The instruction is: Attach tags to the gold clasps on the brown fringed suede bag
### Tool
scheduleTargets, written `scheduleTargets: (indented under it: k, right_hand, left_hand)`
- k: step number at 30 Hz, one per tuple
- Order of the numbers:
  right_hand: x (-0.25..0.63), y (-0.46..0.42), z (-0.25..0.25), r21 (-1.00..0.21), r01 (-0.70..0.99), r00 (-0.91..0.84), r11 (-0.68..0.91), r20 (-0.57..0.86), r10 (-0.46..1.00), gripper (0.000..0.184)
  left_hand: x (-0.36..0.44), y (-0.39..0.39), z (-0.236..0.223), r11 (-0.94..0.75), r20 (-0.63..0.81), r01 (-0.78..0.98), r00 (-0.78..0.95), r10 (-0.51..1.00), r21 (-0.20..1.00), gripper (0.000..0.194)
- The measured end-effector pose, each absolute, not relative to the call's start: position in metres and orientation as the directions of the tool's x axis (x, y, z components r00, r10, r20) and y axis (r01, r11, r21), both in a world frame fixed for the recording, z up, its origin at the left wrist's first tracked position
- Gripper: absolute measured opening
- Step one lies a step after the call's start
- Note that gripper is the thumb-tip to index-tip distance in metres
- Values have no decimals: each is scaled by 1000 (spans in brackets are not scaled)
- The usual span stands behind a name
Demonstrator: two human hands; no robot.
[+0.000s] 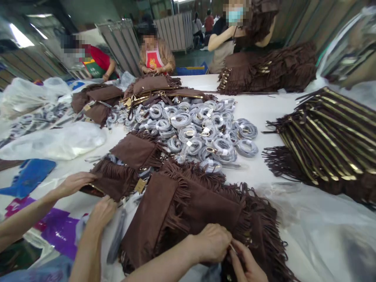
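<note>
Blue plastic [31,176]: lies at our left by a purple packet [58,231]; slick as it looks, it could slide if dragged.
Co-worker's hands [102,211]: both at a small bag [110,182]; working so near us, they might knock our pile.
Brown bags [149,219]: overlap in front of us, fringes crossed; tugging one could drag its neighbour.
Straps [190,121]: grey coils heaped beyond the bags; their metal clips could hook a fringe.
Our left hand [216,241]: clenched, its grip on the fringed bag [261,235] low before us, at the pile's right end.
Our right hand [248,264]: fingers bent up against the left; we cannot tell what they pinch. Fringe hanging so close could get caught.
Zip pile [326,137]: gold edges fanned at our right; a bump could set the leaning layers slipping.
Surface [258,107]: white, strewn with bags, straps and clear plastic [311,219].
Room: across from us are a person in red [98,58], an apron wearer [154,58] and a person with a brown bundle [258,19]; grey panels [176,33] stand behind them.
</note>
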State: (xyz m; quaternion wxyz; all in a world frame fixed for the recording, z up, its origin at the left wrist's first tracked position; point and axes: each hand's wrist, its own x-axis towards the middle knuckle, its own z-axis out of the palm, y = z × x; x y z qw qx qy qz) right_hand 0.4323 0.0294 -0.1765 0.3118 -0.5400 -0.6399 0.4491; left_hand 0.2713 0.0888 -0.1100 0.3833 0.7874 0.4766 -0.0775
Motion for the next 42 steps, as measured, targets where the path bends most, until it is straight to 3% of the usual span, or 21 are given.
scheduleTargets:
  k: [7,15,20,24,27,32,38,42]
  right_hand:
    - [417,24,-142,-911,409,-85,-53,-96,992,29]
    - [422,13,-146,-934,321,-27,-155,-172,985,29]
    - [422,10,-153,-943,218,20,-250,-252,968,32]
    - [426,9,-156,-934,214,33,-285,-284,958,31]
    - [429,9,-153,-935,211,20,-284,-286,958,30]
    - [431,10,-146,-947,174,32,-271,-270,962,30]
    - [430,13,-144,-924,336,18,-183,-187,982,34]
    - [428,13,-144,-919,383,-13,-96,-110,994,32]
  left_hand:
    - [264,77,-115,-173,-413,822,440,797,542,18]
    - [266,69,-119,-134,-363,828,378,852,545,25]
    - [270,64,-116,-107,-374,832,354,857,544,18]
    - [282,53,-116,-90,-366,877,288,885,472,22]
    - [291,44,-121,-92,-332,912,237,913,399,17]
    - [296,35,-131,-72,-227,899,186,956,431,13]
    - [300,38,-137,-89,-212,924,178,961,372,14]
    - [299,43,-138,-83,-248,910,197,948,406,17]
